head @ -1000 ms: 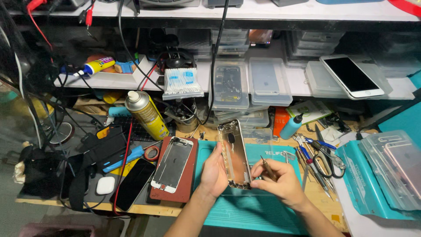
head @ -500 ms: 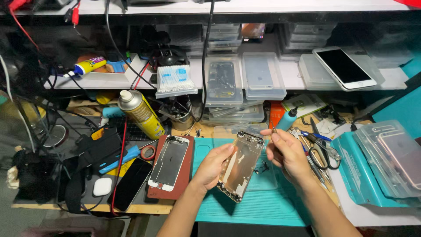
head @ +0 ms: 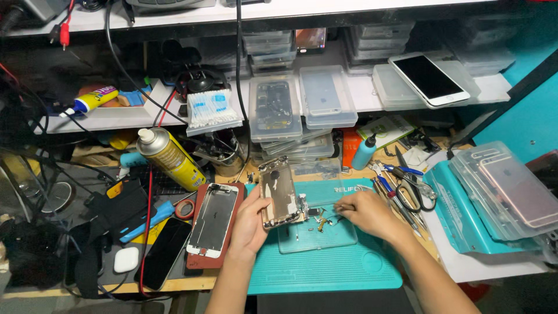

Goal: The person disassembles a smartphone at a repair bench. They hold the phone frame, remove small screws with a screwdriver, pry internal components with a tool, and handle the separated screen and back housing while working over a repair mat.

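One phone shell [head: 279,192], opened and showing its inner parts, stands tilted on its long edge over the teal mat [head: 325,270]. The left hand [head: 249,224] holds it from the left side, thumb pressed on the inner face and the other fingers wrapped behind (those are hidden by the shell). The shell's lower edge rests at one clear tray [head: 317,232] lying on the mat.

The right hand [head: 366,212] lies over the tray's right end, fingers drawn together in a pinch at their tips; the piece pinched is too small to tell. Several small loose parts [head: 321,221] lie in the tray, just beside those fingertips and near the shell; their count cannot be told.

Left of the left hand, one screen frame [head: 213,220] lies flat on one red-brown pad [head: 204,256]. One dark phone [head: 165,253] lies beside that pad, with one white case [head: 126,259] further left. One yellow spray can [head: 170,158] leans behind them.

Right of the mat, hand tools [head: 402,183] lie in a bunch, among them one pair of scissors. One blue bottle [head: 364,153] stands behind them. One white phone [head: 429,79] rests on clear boxes on the shelf. Two clear boxes [head: 302,104] sit side by side at shelf centre, each holding a phone part.
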